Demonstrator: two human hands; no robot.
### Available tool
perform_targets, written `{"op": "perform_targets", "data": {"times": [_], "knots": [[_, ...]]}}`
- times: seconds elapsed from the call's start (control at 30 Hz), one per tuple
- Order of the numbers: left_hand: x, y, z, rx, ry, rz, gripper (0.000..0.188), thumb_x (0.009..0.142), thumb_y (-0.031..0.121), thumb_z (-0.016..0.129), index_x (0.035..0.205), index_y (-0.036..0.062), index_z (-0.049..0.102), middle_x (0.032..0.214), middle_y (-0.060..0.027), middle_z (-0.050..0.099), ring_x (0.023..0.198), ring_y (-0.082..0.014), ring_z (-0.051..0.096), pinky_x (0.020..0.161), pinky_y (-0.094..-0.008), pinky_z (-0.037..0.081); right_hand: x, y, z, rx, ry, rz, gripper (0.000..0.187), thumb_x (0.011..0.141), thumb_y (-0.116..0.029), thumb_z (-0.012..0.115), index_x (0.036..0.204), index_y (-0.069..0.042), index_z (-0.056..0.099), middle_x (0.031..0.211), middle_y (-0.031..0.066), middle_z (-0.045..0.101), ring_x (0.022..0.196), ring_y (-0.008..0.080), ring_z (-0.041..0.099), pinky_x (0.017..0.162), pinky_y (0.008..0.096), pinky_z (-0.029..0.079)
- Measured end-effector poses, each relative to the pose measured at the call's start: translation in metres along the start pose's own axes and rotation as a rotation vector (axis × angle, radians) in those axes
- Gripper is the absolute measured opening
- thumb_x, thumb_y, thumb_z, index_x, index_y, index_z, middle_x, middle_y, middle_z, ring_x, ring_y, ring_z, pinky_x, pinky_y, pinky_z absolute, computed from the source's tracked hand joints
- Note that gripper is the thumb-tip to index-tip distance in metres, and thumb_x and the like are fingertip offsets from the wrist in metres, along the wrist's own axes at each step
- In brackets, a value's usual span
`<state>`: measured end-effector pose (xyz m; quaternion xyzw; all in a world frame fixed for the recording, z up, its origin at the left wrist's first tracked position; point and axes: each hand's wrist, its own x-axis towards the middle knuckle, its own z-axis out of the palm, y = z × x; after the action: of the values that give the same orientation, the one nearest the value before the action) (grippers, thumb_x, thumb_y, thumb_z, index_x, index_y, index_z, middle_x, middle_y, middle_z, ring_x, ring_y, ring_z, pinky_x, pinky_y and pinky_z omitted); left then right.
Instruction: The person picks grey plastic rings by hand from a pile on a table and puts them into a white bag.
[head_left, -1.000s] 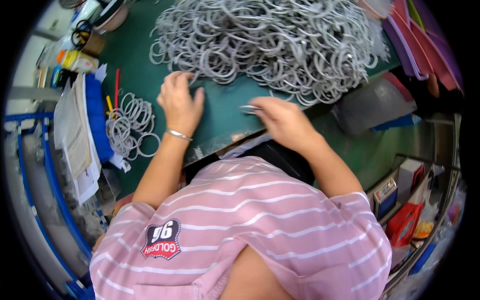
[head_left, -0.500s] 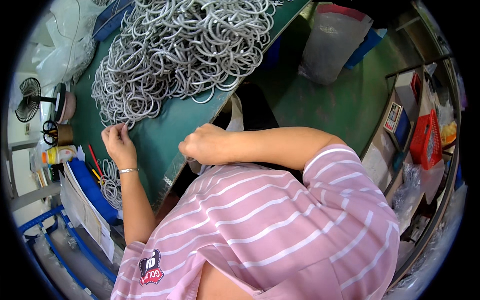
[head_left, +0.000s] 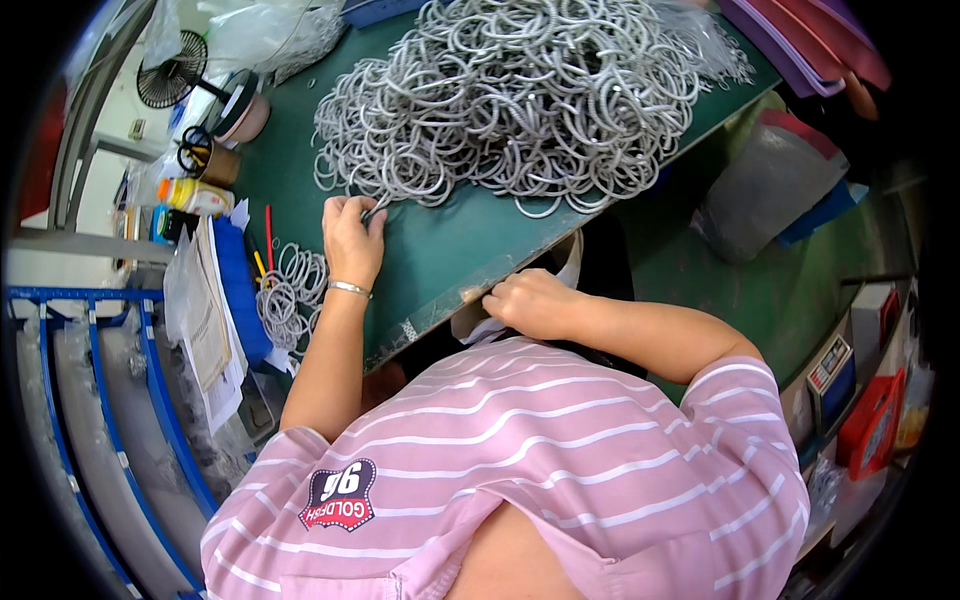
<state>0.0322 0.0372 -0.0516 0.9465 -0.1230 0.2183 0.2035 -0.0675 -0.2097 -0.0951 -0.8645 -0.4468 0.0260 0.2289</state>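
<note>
A large heap of silver, coil-textured rings (head_left: pixel 520 100) covers the far part of the green table. My left hand (head_left: pixel 352 240) is at the heap's near left edge. Its thumb and fingers are pinched together on a silver ring (head_left: pixel 385 203), mostly covered by the fingertips. Low in front of my body, just off the table's near edge, my right hand (head_left: pixel 532 304) is closed with its back upward. Whatever lies inside its fingers is hidden. Pale cloth or bag material (head_left: pixel 487 330) shows beside it.
Left of my forearm lie a smaller bunch of rings (head_left: pixel 290 295), a red pen (head_left: pixel 268 232) and a blue folder (head_left: pixel 240 290). Behind stand a cup with scissors (head_left: pixel 215 160) and a small fan (head_left: pixel 172 70). A plastic sack (head_left: pixel 770 185) stands right of the table.
The view has turned, so everything sits further right in it. My left hand stays at the heap's edge, fingers pinched. My right hand remains closed near the table edge.
</note>
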Motion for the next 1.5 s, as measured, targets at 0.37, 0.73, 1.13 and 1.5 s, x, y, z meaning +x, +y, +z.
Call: {"op": "perform_targets", "data": {"times": [0.37,0.73,1.13,1.5], "knots": [[-0.005,0.001,0.008,-0.179,-0.044,-0.048,0.017,0.075,0.011,0.070,0.080,0.0037,0.056,0.077,-0.0118,0.056,0.070,-0.0302,0.057,0.063,-0.0394,0.046,-0.017,0.084,0.045,0.217,-0.927,0.457,0.045,0.091,-0.040,0.048,0.097,0.000,0.067,0.102,0.0204,0.064,0.097,0.0350,0.061,0.085,0.0428,0.046],[0.007,-0.008,0.004,-0.272,0.059,-0.078,0.007,0.076,0.004,0.065,0.077,0.0016,0.058,0.078,-0.0127,0.057,0.070,-0.0333,0.056,0.061,-0.0392,0.045,0.038,-0.003,-0.064,0.303,-0.244,0.268,0.018,0.082,-0.020,0.060,0.090,-0.003,0.063,0.084,0.0173,0.064,0.076,0.0352,0.062,0.067,0.0430,0.049],[-0.003,-0.014,-0.002,-0.191,0.277,-0.066,0.013,0.076,0.007,0.067,0.088,0.0029,0.063,0.095,-0.0103,0.057,0.085,-0.0218,0.057,0.071,-0.0306,0.047,0.111,0.030,-0.040,-0.130,0.555,0.366,0.008,0.078,-0.012,0.063,0.076,-0.008,0.056,0.072,0.0091,0.060,0.066,0.0304,0.061,0.056,0.0410,0.049],[-0.012,-0.010,0.000,-0.333,0.042,-0.116,0.020,0.076,0.012,0.068,0.093,0.0043,0.061,0.095,-0.0123,0.057,0.085,-0.0285,0.057,0.075,-0.0356,0.047,0.125,0.019,-0.088,0.384,0.620,0.411,0.013,0.087,-0.012,0.058,0.083,0.000,0.059,0.071,0.0140,0.060,0.063,0.0275,0.058,0.060,0.0327,0.045]]}}
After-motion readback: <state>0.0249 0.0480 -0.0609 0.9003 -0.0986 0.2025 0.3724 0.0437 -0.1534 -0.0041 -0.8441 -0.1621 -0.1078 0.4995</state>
